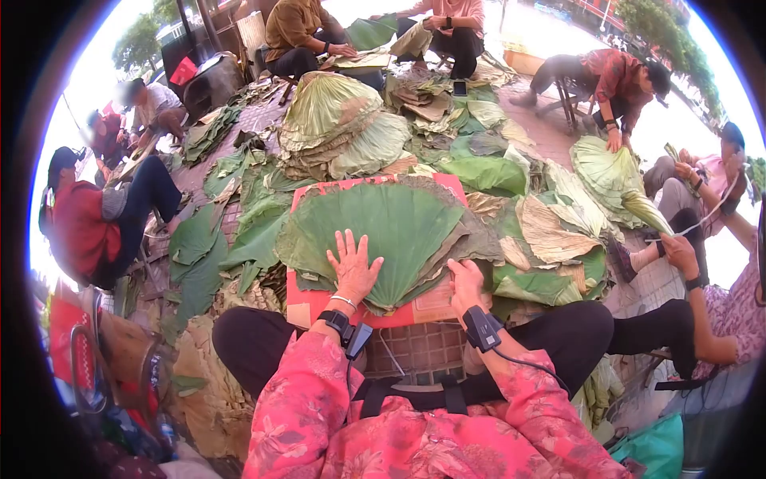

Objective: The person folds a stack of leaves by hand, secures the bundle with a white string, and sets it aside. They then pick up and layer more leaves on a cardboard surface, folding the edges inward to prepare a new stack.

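Observation:
A fan-shaped green leaf point(391, 231) lies on a stack of brownish leaves over a red board point(427, 310) in front of me. My left hand point(353, 267) rests flat on the leaf's left part with its fingers spread. At the lower right edge of the stack is my right hand point(467, 283), its fingers bent and close together at the leaf edge; what they hold, if anything, is hidden. Both wrists carry dark strapped devices.
A tall heap of folded leaves point(331, 120) stands beyond the board. Loose green leaves point(199, 259) and dry leaves point(550, 227) cover the ground around. Several people sit around, one at the right handling a pale leaf point(606, 172). A phone point(460, 89) lies at the back.

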### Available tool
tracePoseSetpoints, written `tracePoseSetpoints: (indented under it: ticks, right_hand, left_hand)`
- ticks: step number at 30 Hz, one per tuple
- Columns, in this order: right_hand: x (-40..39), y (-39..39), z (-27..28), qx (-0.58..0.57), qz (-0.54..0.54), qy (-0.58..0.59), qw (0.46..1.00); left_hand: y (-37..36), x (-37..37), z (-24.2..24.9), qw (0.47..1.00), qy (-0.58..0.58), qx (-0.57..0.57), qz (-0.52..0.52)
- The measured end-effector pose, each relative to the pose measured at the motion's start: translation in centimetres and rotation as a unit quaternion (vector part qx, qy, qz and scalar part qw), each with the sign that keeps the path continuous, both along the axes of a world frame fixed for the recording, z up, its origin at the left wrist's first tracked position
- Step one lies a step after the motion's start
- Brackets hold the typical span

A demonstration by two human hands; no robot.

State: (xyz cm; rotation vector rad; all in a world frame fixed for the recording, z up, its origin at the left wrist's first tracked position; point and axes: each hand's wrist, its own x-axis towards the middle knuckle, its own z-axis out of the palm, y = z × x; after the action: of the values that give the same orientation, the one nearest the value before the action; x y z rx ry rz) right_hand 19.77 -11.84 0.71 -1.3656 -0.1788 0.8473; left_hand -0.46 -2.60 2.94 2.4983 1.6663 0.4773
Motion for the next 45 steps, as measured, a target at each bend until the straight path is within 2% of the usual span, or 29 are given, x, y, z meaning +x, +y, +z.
tracePoseSetpoints:
  ticks: [3, 6, 9, 12, 15, 18, 21, 22, 25, 26, 28, 29, 31, 33, 35, 36, 39, 42, 43, 45]
  right_hand:
    - [-0.4, -0.6, -0.1, -0.001, -0.028, 0.039, 0.999]
    - [0.3, -0.7, -0.3, 0.000, 0.015, 0.057, 0.998]
    - [0.6, -0.8, -0.6, -0.007, -0.029, 0.106, 0.994]
    - [0.5, -1.4, -0.2, 0.008, -0.045, 0.154, 0.987]
    - [0.3, -1.5, 0.6, 0.045, 0.027, 0.147, 0.988]
    - [0.1, -0.5, 1.2, 0.126, 0.098, 0.190, 0.969]
    - [1.3, 1.9, 0.4, 0.181, 0.084, 0.254, 0.946]
    - [2.0, 2.8, -0.1, 0.212, 0.082, 0.296, 0.928]
    - [3.8, 4.7, -1.6, 0.191, 0.053, 0.256, 0.946]
    - [3.9, 5.2, -2.2, 0.189, 0.009, 0.212, 0.959]
    - [2.6, 4.5, 0.5, 0.136, 0.047, -0.052, 0.988]
    - [1.8, 4.2, 1.4, 0.107, 0.066, -0.183, 0.975]
    - [0.1, 4.0, 1.9, 0.083, 0.207, -0.448, 0.866]
    - [-2.4, 2.6, 3.4, 0.067, 0.290, -0.658, 0.692]
    - [-3.9, 1.7, 3.0, 0.005, 0.340, -0.709, 0.618]
    - [-4.3, 1.6, 3.0, -0.026, 0.364, -0.731, 0.576]
    - [-4.5, 1.7, 3.2, -0.015, 0.406, -0.675, 0.616]
    - [-2.6, 2.9, 3.9, 0.016, 0.507, -0.594, 0.625]
    - [-2.2, 3.3, 5.0, 0.033, 0.492, -0.544, 0.679]
    - [-1.3, 4.2, 6.9, 0.064, 0.455, -0.432, 0.776]
  left_hand:
    - [-3.0, 2.8, 1.5, 0.984, -0.031, 0.031, -0.171]
    - [-5.2, 6.1, 2.4, 0.967, -0.041, -0.065, -0.243]
    - [-4.9, 7.7, 0.9, 0.971, -0.010, -0.036, -0.237]
    - [-2.9, 7.9, -1.3, 0.963, -0.147, -0.009, -0.228]
    - [-2.2, 7.3, -2.2, 0.942, -0.264, -0.059, -0.201]
    - [-2.6, 7.1, -2.0, 0.936, -0.273, -0.050, -0.215]
    - [-3.8, 7.0, -1.1, 0.942, -0.202, 0.012, -0.267]
    - [-4.2, 6.8, -0.5, 0.943, -0.178, -0.014, -0.280]
    - [-4.3, 6.6, -0.1, 0.936, -0.232, -0.034, -0.264]
    - [-3.7, 6.5, -0.4, 0.913, -0.305, -0.131, -0.238]
    - [-1.8, 6.1, -1.0, 0.822, -0.440, -0.318, -0.171]
    - [-1.1, 5.7, -0.6, 0.769, -0.491, -0.386, -0.136]
    - [0.4, 4.5, 0.4, 0.638, -0.576, -0.508, -0.062]
    - [1.9, 3.1, -0.6, 0.507, -0.650, -0.564, -0.051]
    - [1.8, 2.5, 1.1, 0.469, -0.694, -0.538, -0.094]
    - [1.6, 2.0, 1.8, 0.422, -0.727, -0.538, -0.062]
    - [2.8, 1.0, 0.3, 0.633, -0.597, -0.492, 0.018]
    - [2.6, 1.4, 0.1, 0.660, -0.604, -0.443, 0.056]
    - [2.5, 1.5, 0.0, 0.673, -0.600, -0.428, 0.062]
    - [2.5, 1.7, -0.4, 0.666, -0.610, -0.425, 0.062]
